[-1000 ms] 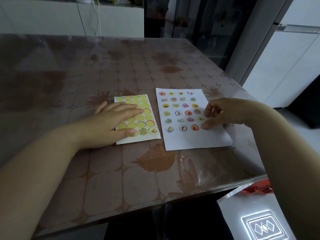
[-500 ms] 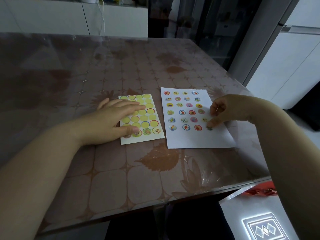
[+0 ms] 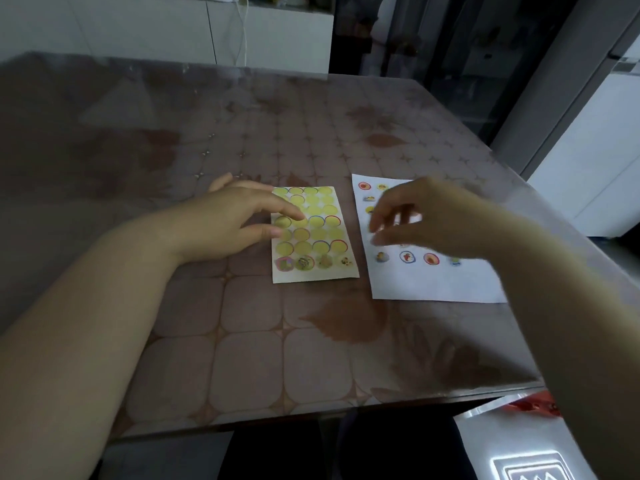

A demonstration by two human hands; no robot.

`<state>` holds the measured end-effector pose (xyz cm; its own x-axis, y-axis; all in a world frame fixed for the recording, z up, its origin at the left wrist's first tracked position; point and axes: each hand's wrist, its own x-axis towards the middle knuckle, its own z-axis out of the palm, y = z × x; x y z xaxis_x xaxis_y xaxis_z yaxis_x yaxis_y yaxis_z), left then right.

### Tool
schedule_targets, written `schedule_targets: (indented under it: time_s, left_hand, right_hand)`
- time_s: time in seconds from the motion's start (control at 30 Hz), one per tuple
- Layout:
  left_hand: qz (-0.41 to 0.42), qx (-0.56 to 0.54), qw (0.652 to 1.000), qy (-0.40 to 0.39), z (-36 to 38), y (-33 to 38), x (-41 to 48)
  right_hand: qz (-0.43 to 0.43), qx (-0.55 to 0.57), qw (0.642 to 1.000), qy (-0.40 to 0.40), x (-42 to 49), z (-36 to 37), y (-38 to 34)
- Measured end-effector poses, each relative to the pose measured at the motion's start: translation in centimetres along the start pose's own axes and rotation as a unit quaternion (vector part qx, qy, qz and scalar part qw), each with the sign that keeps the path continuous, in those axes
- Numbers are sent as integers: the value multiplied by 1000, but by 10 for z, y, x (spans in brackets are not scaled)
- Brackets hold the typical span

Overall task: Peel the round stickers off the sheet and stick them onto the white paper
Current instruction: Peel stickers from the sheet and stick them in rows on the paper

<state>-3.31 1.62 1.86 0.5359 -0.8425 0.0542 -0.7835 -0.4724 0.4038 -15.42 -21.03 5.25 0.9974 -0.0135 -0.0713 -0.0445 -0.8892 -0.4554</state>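
1. The sticker sheet [image 3: 322, 237] lies flat on the glass-topped table [image 3: 242, 358]. The left hand [image 3: 228, 225] reaches over its left edge with relaxed, nearly straight fingers, the index tip over an emptied yellow circle.
2. Four round stickers [image 3: 304, 262] sit in the sheet's nearest row.
3. The white paper [image 3: 433, 282] lies just right of the sheet, a narrow gap between them. The right hand [image 3: 426, 216] hovers blurred over its stuck stickers [image 3: 407, 257], fingers loosely spread, thumb apart.
4. The paper's right corner nears the table's right edge. Broad tabletop lies beyond and in front.
5. A glowing white emblem [image 3: 530, 467] shows at the lower right, cropped and unreadable.
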Motion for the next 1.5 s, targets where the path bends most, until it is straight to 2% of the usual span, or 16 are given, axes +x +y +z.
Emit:
schedule_targets:
  time_s: [0.17,0.37,0.73,0.87,1.07,1.2,1.3,1.37,1.5]
  left_hand:
    - [-13,22,998,-56,-3,-3,-1]
    - [-40,45,992,-113,4,-3,0]
    - [-53,48,989,-128,6,-5,1]
    - [-52,57,988,-135,7,-5,2]
    - [-60,53,983,-162,6,-4,-1]
    - [-65,67,984,-154,6,-3,0]
    - [-68,67,984,-149,5,-3,-1]
    - [-67,60,984,-151,5,-3,-1]
    - [-62,56,984,-155,7,-5,0]
  right_hand:
    - [-67,23,997,1,23,43,-38]
    - [-80,73,994,27,28,66,-48]
    - [-65,176,982,20,23,70,-36]
    - [-68,209,975,41,22,71,-37]
    - [-63,212,975,35,22,71,-35]
    - [-66,213,973,65,23,71,-39]
    - [-46,192,975,106,16,49,-37]
    - [-1,165,980,115,5,25,-29]
    - [110,110,988,24,-22,5,-1]
